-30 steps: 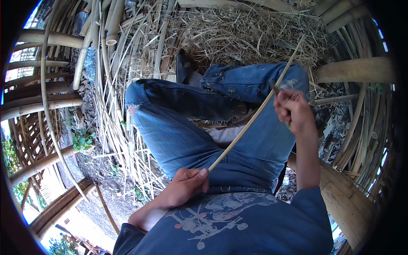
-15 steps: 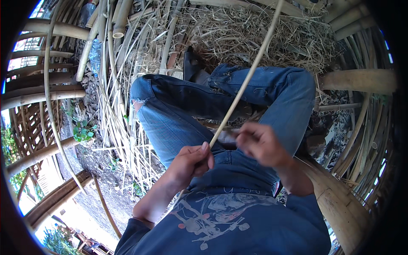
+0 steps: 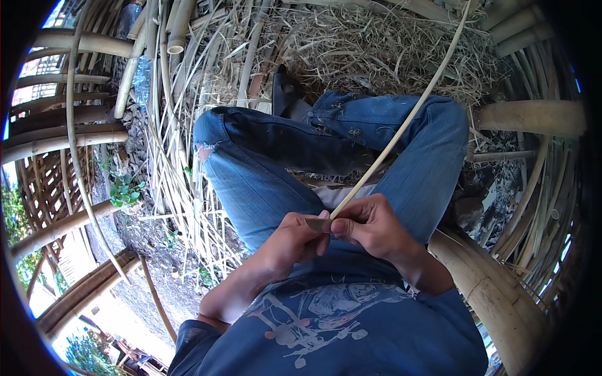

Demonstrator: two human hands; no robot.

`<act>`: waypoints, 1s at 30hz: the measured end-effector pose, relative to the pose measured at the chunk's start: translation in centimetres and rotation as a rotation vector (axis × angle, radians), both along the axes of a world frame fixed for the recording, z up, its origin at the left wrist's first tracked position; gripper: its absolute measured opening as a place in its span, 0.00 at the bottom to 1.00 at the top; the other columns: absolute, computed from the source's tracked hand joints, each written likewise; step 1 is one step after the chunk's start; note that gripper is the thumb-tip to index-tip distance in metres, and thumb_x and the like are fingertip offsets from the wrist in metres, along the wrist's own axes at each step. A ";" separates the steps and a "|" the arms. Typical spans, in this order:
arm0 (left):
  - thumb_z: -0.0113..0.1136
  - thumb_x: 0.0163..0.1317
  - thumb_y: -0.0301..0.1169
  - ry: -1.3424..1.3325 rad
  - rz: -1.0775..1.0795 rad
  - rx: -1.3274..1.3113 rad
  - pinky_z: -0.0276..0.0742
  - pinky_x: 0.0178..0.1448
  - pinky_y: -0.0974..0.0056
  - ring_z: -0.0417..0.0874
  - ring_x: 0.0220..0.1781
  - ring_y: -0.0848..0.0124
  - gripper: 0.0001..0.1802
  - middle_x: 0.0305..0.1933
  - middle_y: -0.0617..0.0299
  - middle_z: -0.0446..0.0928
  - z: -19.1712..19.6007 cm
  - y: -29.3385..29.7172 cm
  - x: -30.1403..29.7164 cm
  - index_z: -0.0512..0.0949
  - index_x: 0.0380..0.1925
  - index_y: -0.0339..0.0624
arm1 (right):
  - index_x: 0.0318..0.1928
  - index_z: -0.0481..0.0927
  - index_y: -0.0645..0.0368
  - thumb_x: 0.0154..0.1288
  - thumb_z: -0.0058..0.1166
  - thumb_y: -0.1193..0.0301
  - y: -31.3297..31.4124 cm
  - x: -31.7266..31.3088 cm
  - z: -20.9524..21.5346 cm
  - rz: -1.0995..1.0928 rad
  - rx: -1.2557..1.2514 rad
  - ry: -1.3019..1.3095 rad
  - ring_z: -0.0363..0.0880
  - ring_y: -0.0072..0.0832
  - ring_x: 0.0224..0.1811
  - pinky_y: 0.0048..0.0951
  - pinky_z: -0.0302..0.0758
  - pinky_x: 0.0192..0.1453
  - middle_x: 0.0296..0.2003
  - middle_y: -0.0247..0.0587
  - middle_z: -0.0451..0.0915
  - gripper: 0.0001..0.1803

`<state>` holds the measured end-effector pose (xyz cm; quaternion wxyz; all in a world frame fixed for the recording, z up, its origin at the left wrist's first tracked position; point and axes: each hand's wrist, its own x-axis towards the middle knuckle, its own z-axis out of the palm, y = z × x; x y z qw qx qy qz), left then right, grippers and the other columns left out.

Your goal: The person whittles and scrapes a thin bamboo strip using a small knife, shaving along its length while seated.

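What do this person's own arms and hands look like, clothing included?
The left hand and right hand are ungloved, with no wristwear showing. Both forearms are bare below the short dark blue fabric sleeves of a dark blue T-shirt with a grey print and small red spots.

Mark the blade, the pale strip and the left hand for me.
Blade [image 3: 318, 225], head view: its flat side.
Pale strip [image 3: 407, 122], head view: midway along.
Left hand [image 3: 288, 241], head view: thumb side.
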<state>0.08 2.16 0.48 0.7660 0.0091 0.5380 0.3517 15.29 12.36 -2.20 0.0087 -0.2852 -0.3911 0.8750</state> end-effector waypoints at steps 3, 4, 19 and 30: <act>0.40 0.71 0.43 -0.042 0.008 0.033 0.41 0.16 0.72 0.50 0.11 0.84 0.27 0.11 0.73 0.57 -0.5 -0.4 0.0 0.71 0.16 0.40 | 0.38 0.81 0.69 0.61 0.56 0.78 -0.1 0.2 0.1 -0.073 0.037 -0.026 0.79 0.19 0.32 0.18 0.77 0.37 0.30 0.42 0.82 0.06; 0.40 0.71 0.43 -0.041 0.009 0.033 0.41 0.16 0.72 0.50 0.11 0.84 0.27 0.11 0.73 0.57 -0.3 -0.3 0.0 0.71 0.16 0.40 | 0.37 0.81 0.68 0.60 0.57 0.78 0.0 0.3 0.1 -0.066 0.106 -0.050 0.79 0.19 0.32 0.18 0.77 0.37 0.30 0.42 0.82 0.06; 0.41 0.70 0.44 -0.088 0.051 -0.050 0.43 0.17 0.71 0.48 0.11 0.82 0.27 0.10 0.73 0.55 -0.8 -2.0 -0.3 0.72 0.18 0.38 | 0.37 0.74 0.61 0.68 0.48 0.72 2.8 2.4 -1.8 -0.609 0.202 -0.053 0.63 0.11 0.18 0.13 0.58 0.21 0.24 0.31 0.73 0.05; 0.39 0.72 0.38 0.173 0.134 0.167 0.51 0.23 0.76 0.56 0.19 0.84 0.16 0.18 0.73 0.60 -0.6 0.3 1.7 0.71 0.32 0.40 | 0.27 0.68 0.63 0.70 0.38 0.57 -1.9 0.4 -2.0 -0.240 0.838 -0.077 0.72 0.37 0.18 0.30 0.66 0.22 0.19 0.43 0.71 0.22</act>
